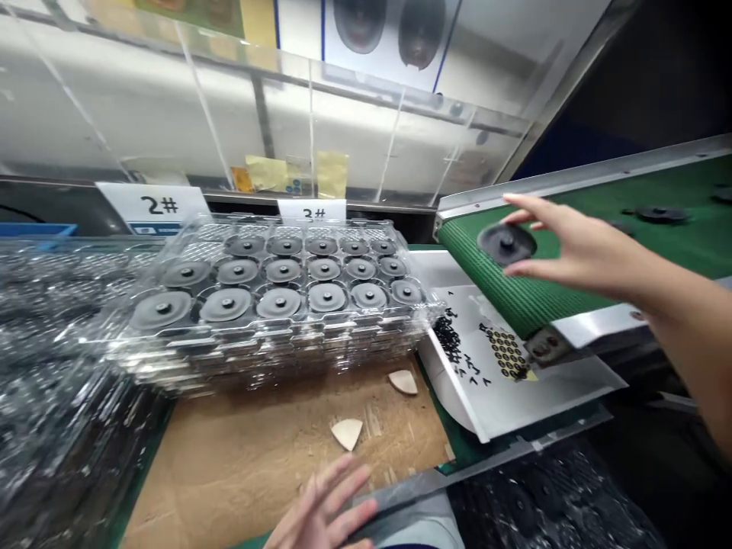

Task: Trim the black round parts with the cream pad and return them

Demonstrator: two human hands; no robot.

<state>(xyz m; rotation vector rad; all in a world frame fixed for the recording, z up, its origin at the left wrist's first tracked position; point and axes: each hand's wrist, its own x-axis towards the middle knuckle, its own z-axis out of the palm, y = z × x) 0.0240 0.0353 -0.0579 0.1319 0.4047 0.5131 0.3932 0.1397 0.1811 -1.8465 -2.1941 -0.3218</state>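
At the end of the green conveyor belt [477,286], my right hand [572,244] holds a dark grey oval disc with a central knob [506,244], its thumb and fingers at the disc's edges. My left hand [329,507] is low in the view, empty, fingers spread, over the near edge of a brown board [240,450]. Just beyond its fingertips lies a cream rounded-triangle piece [347,433], with a second cream piece [403,382] farther back. A stack of clear plastic trays [252,339] stands behind them, the top one carrying rows of similar grey discs [280,303].
More dark discs [662,214] lie on the belt. A white tray [497,408] under its end contains small black parts [449,339] and a yellow sheet with black dots [506,352]. Clear trays [51,381] are piled at left; dark discs in plastic [549,496] lie lower right.
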